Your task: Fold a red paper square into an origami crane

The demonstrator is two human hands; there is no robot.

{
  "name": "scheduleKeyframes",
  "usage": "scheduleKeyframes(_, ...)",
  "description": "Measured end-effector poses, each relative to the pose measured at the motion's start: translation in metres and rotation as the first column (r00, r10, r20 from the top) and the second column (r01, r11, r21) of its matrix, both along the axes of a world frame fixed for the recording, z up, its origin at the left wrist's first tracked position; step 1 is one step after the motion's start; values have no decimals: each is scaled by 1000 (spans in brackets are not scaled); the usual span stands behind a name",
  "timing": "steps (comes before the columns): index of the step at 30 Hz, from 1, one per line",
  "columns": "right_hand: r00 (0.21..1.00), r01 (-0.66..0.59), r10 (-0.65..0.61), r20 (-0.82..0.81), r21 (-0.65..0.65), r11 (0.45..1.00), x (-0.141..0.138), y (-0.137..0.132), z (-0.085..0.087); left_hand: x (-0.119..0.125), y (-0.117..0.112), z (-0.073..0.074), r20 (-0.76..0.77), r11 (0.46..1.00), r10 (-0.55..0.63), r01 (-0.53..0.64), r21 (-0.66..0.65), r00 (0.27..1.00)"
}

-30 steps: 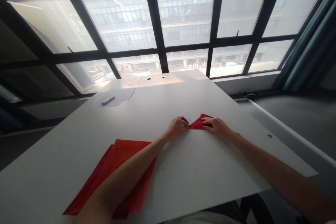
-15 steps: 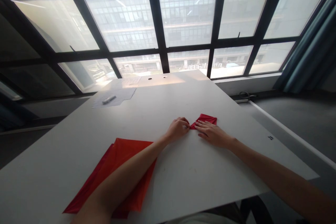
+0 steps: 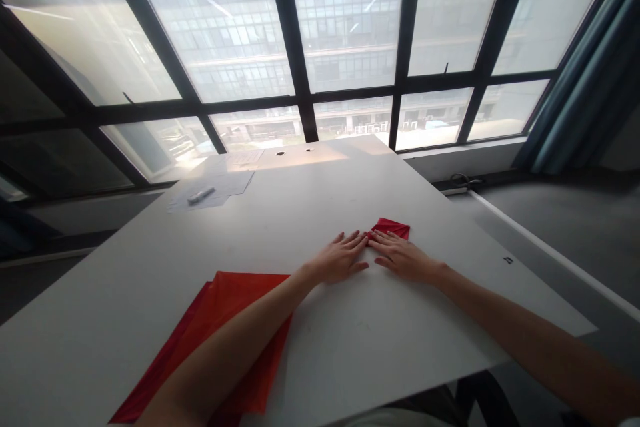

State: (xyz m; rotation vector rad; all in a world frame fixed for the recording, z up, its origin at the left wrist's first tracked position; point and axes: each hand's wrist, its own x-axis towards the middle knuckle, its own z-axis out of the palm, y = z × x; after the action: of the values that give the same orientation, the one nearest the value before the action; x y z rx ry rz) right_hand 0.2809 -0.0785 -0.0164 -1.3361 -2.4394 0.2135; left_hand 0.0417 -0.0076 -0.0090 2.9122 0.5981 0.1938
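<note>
A small folded red paper (image 3: pixel 393 227) lies on the white table (image 3: pixel 280 227), just beyond my fingers. My right hand (image 3: pixel 401 257) rests flat with its fingers stretched out, their tips pressing on the paper's near left edge. My left hand (image 3: pixel 341 258) lies flat and open beside it, fingertips reaching the paper's left tip. Part of the paper is hidden under my right fingers. A stack of larger red sheets (image 3: pixel 220 327) lies near the table's front, partly under my left forearm.
At the table's far left lie white papers (image 3: pixel 220 187) with a marker (image 3: pixel 200 195) on them. Two small holes (image 3: pixel 294 151) mark the far edge. Big windows rise behind, a blue curtain (image 3: pixel 575 100) hangs at the right, and grey floor lies beyond the right edge.
My left hand has gone from a closed pinch at the paper's tip to flat and open. My right hand slid slightly left and down over the paper.
</note>
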Motion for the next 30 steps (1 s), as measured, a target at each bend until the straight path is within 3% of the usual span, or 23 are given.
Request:
scheduleKeyframes(5, 974, 215, -214, 69, -16, 976, 19, 5, -14, 0, 1, 2, 18, 1000, -12, 12, 4, 1000)
scheduleKeyframes(8, 904, 419, -416, 96, -9, 908, 34, 11, -18, 0, 1, 2, -6, 1000, -10, 10, -20, 1000)
scheduleKeyframes(12, 838, 544, -545, 8, 48, 837, 44, 23, -15, -1, 2, 2, -10, 998, -27, 26, -50, 1000)
scheduleKeyframes(16, 841, 540, -536, -66, 70, 839, 48, 33, -11, 0, 3, 3, 60, 994, -35, 41, -102, 998)
scheduleKeyframes(19, 841, 540, -538, -51, 44, 840, 52, 36, -11, 4, 9, 0, 204, 973, 116, -71, -218, 972)
scheduleKeyframes(24, 826, 548, -556, -89, -98, 831, 58, 36, -9, 10, 23, -10, 417, 877, 437, -275, -394, 797)
scheduleKeyframes(27, 813, 530, -567, -134, -232, 815, 58, 34, -6, 11, 28, -14, 487, 852, 483, -263, -452, 728)
scheduleKeyframes(30, 808, 513, -560, -184, -250, 821, 56, 32, -4, 12, 28, -14, 517, 849, 485, -237, -472, 706)
